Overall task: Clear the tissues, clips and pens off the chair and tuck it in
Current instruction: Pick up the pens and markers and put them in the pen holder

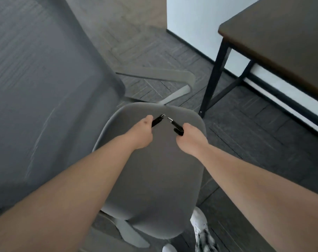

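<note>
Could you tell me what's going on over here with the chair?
A person is leaning over a grey chair seat, each hand closed around a black pen. The left hand holds one pen and the right hand holds another pen, tips pointing toward each other above the seat. No tissues or clips show on the seat's visible part. The chair is not tucked in; the dark table stands off to the right.

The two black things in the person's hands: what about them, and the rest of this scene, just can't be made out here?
Head view, the only one:
- Left hand and right hand each close over a black item and; the fists hide most of each, so pen or clip is unclear.
- Chair seat: the forearms cover part of it.
- Desk: cut off by the frame's right edge.
- Backrest: blurred.
</note>
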A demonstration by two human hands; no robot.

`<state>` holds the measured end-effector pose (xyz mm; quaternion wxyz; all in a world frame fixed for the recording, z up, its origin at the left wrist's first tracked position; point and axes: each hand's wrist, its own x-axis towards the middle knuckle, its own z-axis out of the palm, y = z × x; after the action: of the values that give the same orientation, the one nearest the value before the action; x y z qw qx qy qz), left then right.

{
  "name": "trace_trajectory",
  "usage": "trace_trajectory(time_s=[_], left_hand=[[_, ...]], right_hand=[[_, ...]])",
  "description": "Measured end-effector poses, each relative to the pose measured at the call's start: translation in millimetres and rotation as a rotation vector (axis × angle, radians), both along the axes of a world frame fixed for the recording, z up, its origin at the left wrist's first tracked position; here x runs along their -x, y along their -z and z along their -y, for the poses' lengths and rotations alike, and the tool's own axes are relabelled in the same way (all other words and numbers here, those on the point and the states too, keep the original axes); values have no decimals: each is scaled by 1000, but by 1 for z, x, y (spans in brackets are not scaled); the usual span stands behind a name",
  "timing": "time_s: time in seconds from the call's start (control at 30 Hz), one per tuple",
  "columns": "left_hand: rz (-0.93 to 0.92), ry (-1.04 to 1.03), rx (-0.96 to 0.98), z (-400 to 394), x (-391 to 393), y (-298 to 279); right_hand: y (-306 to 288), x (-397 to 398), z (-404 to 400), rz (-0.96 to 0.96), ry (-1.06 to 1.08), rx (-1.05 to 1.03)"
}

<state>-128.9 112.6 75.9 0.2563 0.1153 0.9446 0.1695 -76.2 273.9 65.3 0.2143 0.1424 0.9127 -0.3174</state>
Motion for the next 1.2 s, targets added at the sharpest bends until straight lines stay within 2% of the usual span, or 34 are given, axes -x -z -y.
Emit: trace_trajectory(time_s=[0.2, 0.5, 0.93, 1.1, 1.2], left_hand=[[-72, 75, -178, -89, -5, -64], [-43, 153, -366, -246, -39, -127], [17, 216, -529, -479, -60, -181], [75, 284, -574, -542, -55, -182], [120, 286, -626, -574, -45, -181]], right_hand=[[-75, -27, -82, -128, 229, -7], [-135, -68, -228, -224, 433, 28], [-198, -107, -436, -396, 712, 76], [-207, -111, -497, -450, 922, 265], [-208, -104, -526, -485, 920, 153]])
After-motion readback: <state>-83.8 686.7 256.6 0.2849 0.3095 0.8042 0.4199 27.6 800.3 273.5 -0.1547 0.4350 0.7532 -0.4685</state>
